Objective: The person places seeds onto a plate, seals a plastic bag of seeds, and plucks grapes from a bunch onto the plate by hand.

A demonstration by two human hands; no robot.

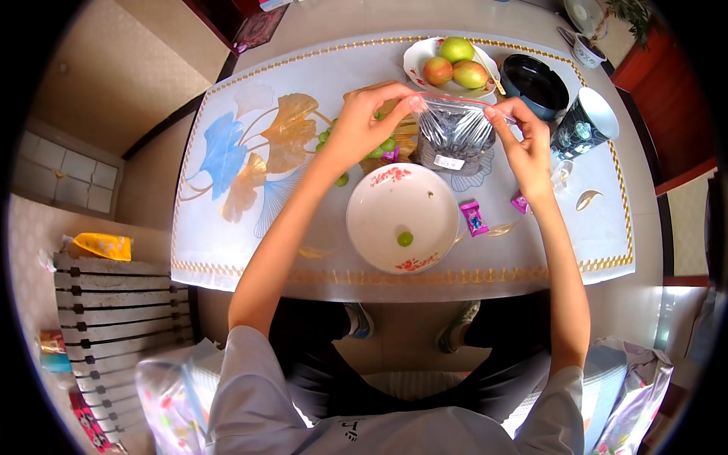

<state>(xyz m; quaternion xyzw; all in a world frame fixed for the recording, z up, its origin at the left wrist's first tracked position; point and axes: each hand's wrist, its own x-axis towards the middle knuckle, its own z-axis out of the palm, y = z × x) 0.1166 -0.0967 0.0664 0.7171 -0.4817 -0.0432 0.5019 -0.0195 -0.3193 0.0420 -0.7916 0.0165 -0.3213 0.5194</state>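
A clear zip bag (453,136) with dark contents and a small white label stands upright on the table, its red zip strip along the top. My left hand (371,121) pinches the left end of the strip between thumb and fingers. At the right end, my right hand (525,144) grips the bag's top edge in the same way. Just nearer to me is a white bowl (364,220) with red flowers, and one green grape (405,239) lies inside it. More green grapes (388,145) are partly hidden behind my left hand and forearm.
Behind the bag, a plate (415,59) holds three fruits and a thin stick. To the right stand a dark round bowl (535,85) and a patterned cup (580,129) lying tilted. Purple wrapped sweets (474,218) lie beside the white bowl. A patterned cloth (227,227) covers the table.
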